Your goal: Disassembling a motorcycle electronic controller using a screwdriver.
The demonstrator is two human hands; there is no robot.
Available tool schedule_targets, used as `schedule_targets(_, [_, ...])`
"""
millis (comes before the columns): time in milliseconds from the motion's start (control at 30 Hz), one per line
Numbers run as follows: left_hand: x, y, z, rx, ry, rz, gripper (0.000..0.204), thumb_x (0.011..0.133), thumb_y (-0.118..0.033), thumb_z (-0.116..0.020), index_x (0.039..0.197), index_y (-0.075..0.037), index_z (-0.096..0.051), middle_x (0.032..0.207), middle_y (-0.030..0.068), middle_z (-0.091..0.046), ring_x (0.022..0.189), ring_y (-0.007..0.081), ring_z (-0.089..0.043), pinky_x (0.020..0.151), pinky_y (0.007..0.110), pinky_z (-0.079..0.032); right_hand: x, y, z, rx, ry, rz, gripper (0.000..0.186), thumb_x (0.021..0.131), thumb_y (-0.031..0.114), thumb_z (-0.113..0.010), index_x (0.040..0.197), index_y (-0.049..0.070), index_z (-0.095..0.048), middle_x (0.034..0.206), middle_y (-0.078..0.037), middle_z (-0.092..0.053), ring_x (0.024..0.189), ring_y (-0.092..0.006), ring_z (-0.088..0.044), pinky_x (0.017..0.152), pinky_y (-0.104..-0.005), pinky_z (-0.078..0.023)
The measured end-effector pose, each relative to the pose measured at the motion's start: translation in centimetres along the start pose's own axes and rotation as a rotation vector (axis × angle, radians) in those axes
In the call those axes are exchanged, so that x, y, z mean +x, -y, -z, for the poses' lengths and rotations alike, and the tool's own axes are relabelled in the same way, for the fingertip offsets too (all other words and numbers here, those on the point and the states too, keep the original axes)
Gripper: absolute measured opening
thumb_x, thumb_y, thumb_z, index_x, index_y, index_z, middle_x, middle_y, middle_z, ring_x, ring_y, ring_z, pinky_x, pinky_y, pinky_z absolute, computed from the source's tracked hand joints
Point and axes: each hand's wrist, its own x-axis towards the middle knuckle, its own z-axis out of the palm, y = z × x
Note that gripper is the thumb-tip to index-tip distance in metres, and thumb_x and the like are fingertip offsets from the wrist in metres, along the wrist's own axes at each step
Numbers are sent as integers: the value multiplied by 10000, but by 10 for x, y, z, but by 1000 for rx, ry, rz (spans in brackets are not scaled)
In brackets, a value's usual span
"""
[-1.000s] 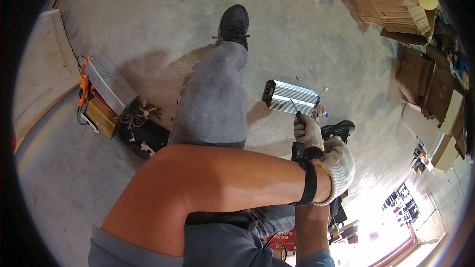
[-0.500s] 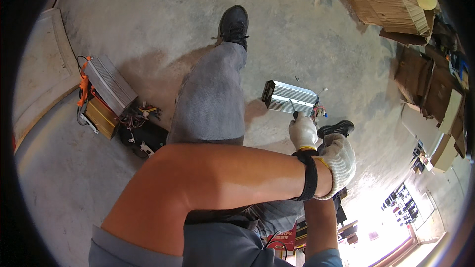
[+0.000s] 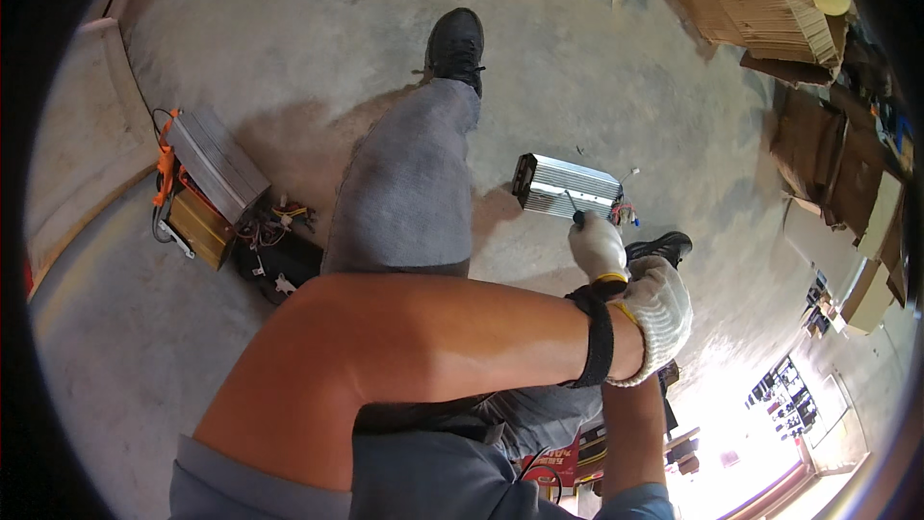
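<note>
On the concrete floor lies a silver, finned metal controller box (image 3: 563,178) with short coloured wires at its right end. My right hand (image 3: 599,248), in a white knit glove, is closed round the dark handle of a screwdriver (image 3: 572,200), whose thin shaft reaches over the box's near side. Whether the tip touches the box I cannot tell. My left arm crosses in front from the lower left. The gloved left hand (image 3: 661,313) lies beside my right wrist, above a black shoe (image 3: 664,248); its fingers are mostly hidden.
Left of my outstretched leg (image 3: 404,178) is a pile with a grey metal case (image 3: 214,164), a gold case (image 3: 197,228) and loose wiring. Cardboard (image 3: 741,0) lines the far right, with flattened brown pieces (image 3: 813,149) below it. A pale panel (image 3: 87,125) leans at far left.
My right hand has shifted slightly to the right with the screwdriver, and its wrist has turned a little. My left hand has hardly moved. The controller box stays in place on the floor.
</note>
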Motion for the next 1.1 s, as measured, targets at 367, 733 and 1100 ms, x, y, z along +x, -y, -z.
schedule_targets(367, [20,-18,-30,156,151,-400,62,923,-136,-706,941,-92,-666,831,-9,-600,741,82,-550,708,252,-464,-7,-67,-19,1747,-37,-481,231,948,201,-648,1017,-18,-629,810,-126,-658,584,-172,-592,434,-252,-474])
schedule_targets(733, [-12,4,17,-207,-313,287,219,767,-143,-656,839,49,-731,823,188,-692,621,163,-582,522,305,-442,-19,-46,-19,464,-109,-143,245,964,266,-623,1055,40,-637,934,-161,-689,720,-233,-688,666,-406,-584])
schedule_targets(1100, [-11,-13,7,-148,-57,-35,161,801,-130,-656,815,17,-719,795,154,-658,670,217,-582,626,343,-465,-17,-47,-12,1839,-318,-601,354,985,350,-614,1107,17,-607,904,-117,-728,570,-147,-572,490,-261,-499])
